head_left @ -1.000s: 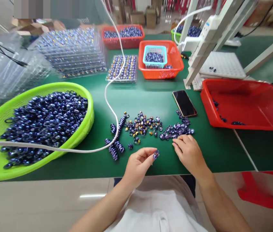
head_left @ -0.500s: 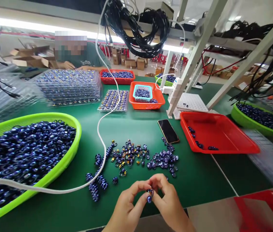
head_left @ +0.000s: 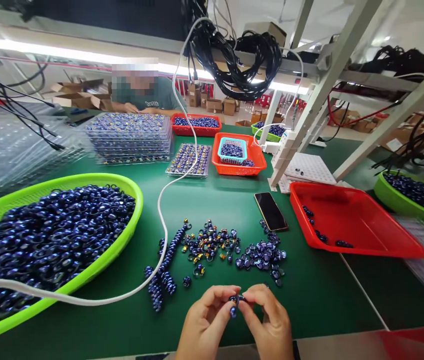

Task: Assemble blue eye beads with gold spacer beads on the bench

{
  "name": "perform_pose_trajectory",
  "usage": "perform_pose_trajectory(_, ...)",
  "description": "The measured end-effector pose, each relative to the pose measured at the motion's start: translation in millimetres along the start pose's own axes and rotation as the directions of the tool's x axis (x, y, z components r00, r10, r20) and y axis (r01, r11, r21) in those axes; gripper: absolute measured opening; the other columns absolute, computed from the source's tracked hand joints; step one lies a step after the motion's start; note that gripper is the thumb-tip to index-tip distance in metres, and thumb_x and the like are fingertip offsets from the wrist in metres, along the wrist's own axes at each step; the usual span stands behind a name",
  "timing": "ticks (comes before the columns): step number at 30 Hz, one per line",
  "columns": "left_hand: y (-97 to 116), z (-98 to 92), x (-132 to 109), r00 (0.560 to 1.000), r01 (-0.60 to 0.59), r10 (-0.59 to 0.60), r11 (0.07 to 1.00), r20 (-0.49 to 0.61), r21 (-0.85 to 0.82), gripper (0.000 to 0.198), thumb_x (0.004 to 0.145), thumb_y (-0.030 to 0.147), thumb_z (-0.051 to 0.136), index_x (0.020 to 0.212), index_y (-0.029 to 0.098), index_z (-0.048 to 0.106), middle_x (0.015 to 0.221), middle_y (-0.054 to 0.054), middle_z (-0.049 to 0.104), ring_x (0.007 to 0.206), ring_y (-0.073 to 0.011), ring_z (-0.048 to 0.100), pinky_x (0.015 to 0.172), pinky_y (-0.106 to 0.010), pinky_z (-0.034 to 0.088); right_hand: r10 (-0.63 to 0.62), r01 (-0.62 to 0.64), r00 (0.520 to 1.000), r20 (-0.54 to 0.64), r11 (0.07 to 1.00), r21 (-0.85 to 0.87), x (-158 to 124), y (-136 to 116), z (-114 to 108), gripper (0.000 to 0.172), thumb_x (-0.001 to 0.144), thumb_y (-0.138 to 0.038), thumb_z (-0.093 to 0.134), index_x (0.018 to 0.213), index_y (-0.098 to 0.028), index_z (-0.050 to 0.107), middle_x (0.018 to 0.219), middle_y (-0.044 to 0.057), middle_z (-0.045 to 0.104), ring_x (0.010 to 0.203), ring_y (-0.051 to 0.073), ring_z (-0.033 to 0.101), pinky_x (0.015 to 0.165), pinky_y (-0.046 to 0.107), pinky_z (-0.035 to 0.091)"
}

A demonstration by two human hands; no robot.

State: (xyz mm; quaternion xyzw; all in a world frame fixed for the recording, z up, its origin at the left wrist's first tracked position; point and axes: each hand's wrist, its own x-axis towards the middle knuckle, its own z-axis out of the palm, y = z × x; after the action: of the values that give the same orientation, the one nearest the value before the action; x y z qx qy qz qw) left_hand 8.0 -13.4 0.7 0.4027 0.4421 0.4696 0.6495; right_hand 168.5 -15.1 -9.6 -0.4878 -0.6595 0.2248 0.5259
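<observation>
Close to the table's front edge, my left hand (head_left: 206, 322) pinches a small shiny dark-blue ring (head_left: 233, 311) between thumb and fingertips. The thumb and fingertips of my right hand (head_left: 266, 317) close on the right side of the same piece; part of it is hidden by the fingers. Beyond my hands lie a loose pile of dark-blue rings with gold-coloured parts (head_left: 210, 240) and a pile of flat-faced dark-blue pieces (head_left: 262, 256). To the left, more rings are lined up in rows (head_left: 172, 250). One single ring (head_left: 187, 281) sits apart.
A green basket (head_left: 137, 210) heaped with dark-blue rings fills the left. A white cable (head_left: 163, 215) crosses the table. At right are a phone (head_left: 271, 211) and a red tray (head_left: 362, 215). Behind stand stacked clear trays (head_left: 129, 140); a person (head_left: 148, 95) sits opposite.
The camera view has turned a little left, so the scene sits further right. My fingers have shifted slightly around the ring, and its gold-coloured part shows less.
</observation>
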Motion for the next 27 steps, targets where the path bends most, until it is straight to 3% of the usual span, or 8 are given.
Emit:
perform_pose_trajectory(5,0,-1.2,5,0.997,0.055,-0.06,0.994,-0.04,-0.098,0.025,0.076,0.04,0.081,0.089,0.019,0.077,0.087,-0.006,0.075,0.083,-0.0179,0.068,0.078,-0.024,0.055,-0.016,0.009,0.998,0.064,0.994,0.11,1,-2,-5,0.022,0.083,-0.01,0.071,0.097,-0.027,0.068,0.084,-0.001,0.074,0.074,0.014,0.072,0.068,0.02,0.059)
perform_pose_trajectory(14,8,2.0,8,0.98,0.137,-0.167,0.96,-0.108,-0.243,0.028,0.06,0.037,0.091,0.078,0.018,0.081,0.078,-0.006,0.078,0.075,-0.0166,0.069,0.074,-0.024,0.056,0.219,-0.239,0.971,0.097,0.891,0.387,-5,-6,1,0.013,0.087,-0.02,0.07,0.094,-0.03,0.075,0.083,-0.002,0.072,0.063,0.012,0.069,0.061,0.019,0.059)
perform_pose_trajectory(19,6,4.2,8,0.977,0.126,-0.17,0.949,-0.131,-0.29,0.028,0.055,0.034,0.093,0.074,0.018,0.081,0.075,-0.006,0.079,0.071,-0.0163,0.071,0.07,-0.023,0.056,0.219,-0.259,0.964,0.149,0.896,0.361,-4,-11,1,0.018,0.086,-0.016,0.07,0.096,-0.03,0.075,0.083,-0.002,0.073,0.064,0.012,0.07,0.062,0.019,0.06)
perform_pose_trajectory(23,7,6.2,5,0.977,0.095,-0.147,0.95,-0.158,-0.299,0.024,0.058,0.032,0.092,0.075,0.019,0.082,0.077,-0.006,0.08,0.073,-0.0163,0.072,0.072,-0.024,0.058,0.263,-0.281,0.96,0.098,0.9,0.333,-4,-15,2,0.022,0.086,-0.014,0.07,0.099,-0.032,0.076,0.084,-0.003,0.074,0.066,0.01,0.07,0.064,0.017,0.059)
perform_pose_trajectory(27,8,6.3,0,0.98,0.047,-0.097,0.961,-0.171,-0.273,0.021,0.061,0.031,0.091,0.077,0.021,0.083,0.078,-0.005,0.08,0.073,-0.0161,0.072,0.071,-0.023,0.058,0.301,-0.326,0.946,0.123,0.874,0.36,-5,-18,5,0.023,0.086,-0.015,0.071,0.1,-0.032,0.076,0.085,-0.004,0.074,0.066,0.01,0.07,0.063,0.017,0.06)
